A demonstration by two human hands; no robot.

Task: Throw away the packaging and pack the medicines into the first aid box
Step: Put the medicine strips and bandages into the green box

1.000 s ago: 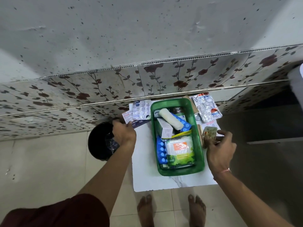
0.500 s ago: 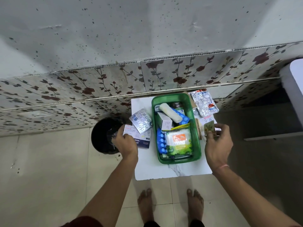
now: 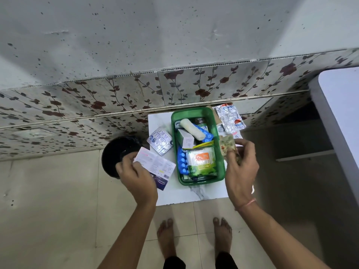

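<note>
- Green plastic forms the box (image 3: 198,113) seen in the head view on a white table (image 3: 194,195); it is already well filled with a gauze roll (image 3: 192,129), blue strips (image 3: 182,164) and a swab pack (image 3: 202,160).
- A carton (image 3: 155,167) is gripped by the left hand (image 3: 138,177), beside the black bin (image 3: 116,154); it has not yet been dropped in.
- A small strip (image 3: 226,145) is pinched by the right hand (image 3: 241,171), just beside the box's right wall.
- One silver blister (image 3: 160,141) left of the box and others (image 3: 230,119) to its right are judged still to be packed.
</note>
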